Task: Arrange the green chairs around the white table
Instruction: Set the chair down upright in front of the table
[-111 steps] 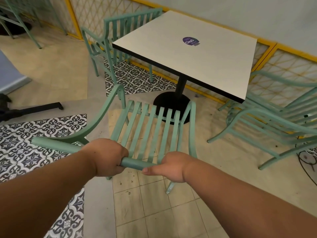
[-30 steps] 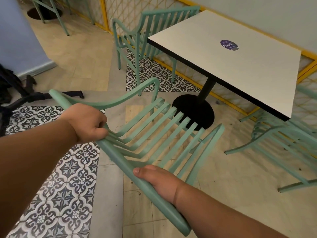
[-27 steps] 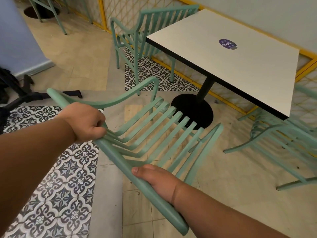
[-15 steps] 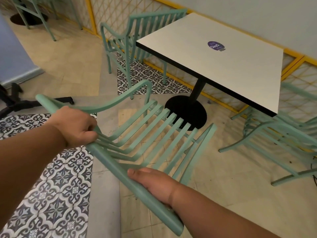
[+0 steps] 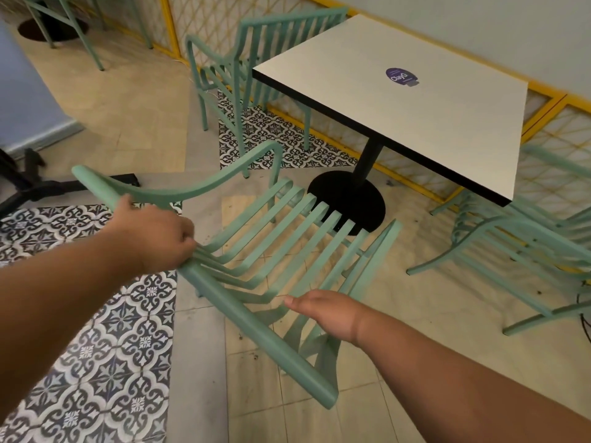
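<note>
The left hand (image 5: 156, 236) is closed around the top rail of the near green chair (image 5: 271, 251), close to the corner where the rail meets the curved armrest. The right hand (image 5: 326, 313) lies over the slats just beside the same rail with its fingers (image 5: 294, 302) loosely extended; whether it actually has hold of the chair cannot be told from this view. The chair faces the white table (image 5: 415, 110), its seat slats running toward the table's round black base (image 5: 347, 199), and its front edge sits near that base. A second green chair (image 5: 256, 59) stands at the far left side of the table, tucked against it, with a yellow lattice fence (image 5: 198, 24) behind. A third green chair (image 5: 524, 247) stands at the right side of the table. A small purple sticker (image 5: 399, 77) is on the tabletop. The floor is beige tile with patches of black-and-white patterned tile (image 5: 105, 346) under the left arm.
</note>
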Tool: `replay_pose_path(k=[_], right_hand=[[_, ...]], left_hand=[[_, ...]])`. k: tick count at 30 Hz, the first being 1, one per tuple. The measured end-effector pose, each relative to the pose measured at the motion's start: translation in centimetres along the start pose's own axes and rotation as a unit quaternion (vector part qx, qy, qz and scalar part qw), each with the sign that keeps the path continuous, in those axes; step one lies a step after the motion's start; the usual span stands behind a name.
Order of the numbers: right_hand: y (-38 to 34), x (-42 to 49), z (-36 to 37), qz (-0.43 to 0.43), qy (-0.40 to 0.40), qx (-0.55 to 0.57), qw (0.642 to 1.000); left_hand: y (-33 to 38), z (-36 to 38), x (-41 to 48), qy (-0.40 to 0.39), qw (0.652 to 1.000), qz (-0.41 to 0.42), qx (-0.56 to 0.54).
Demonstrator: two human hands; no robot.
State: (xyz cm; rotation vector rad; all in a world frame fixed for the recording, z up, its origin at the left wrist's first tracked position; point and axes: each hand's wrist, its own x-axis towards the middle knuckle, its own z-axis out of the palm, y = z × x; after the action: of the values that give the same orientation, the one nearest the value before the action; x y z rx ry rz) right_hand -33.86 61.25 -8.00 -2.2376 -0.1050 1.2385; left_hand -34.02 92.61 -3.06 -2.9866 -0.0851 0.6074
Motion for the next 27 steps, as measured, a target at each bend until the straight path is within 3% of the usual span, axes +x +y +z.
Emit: replay_pose_path(k=[4,6,9,15,27], right_hand=[[2.8,0.9,-0.9,0.026,-0.004,-0.059,0.998],[3.9,1.3,-0.7,0.045,-0.012,-0.091,0.995],[5.6,2.5,0.5,0.017,-0.055,-0.218,0.974],[6.3,4.9,2.4,0.003,-0.048,-0.296,0.954],[3.2,5.0,2.0,-0.077,-0.044,-0.478,0.874]], left_hand=[[6.2,1.2,-3.5,0.038,0.996,0.083,-0.021],[8.1,2.0,-4.4,0.088,0.993,0.070,-0.022],[8.0,2.9,-4.2,0.143,0.987,0.057,-0.051],[6.8,4.3,-3.0,0.222,0.965,0.119,-0.071],[4.5,3.7,-1.0,0.242,0.959,0.132,-0.073]])
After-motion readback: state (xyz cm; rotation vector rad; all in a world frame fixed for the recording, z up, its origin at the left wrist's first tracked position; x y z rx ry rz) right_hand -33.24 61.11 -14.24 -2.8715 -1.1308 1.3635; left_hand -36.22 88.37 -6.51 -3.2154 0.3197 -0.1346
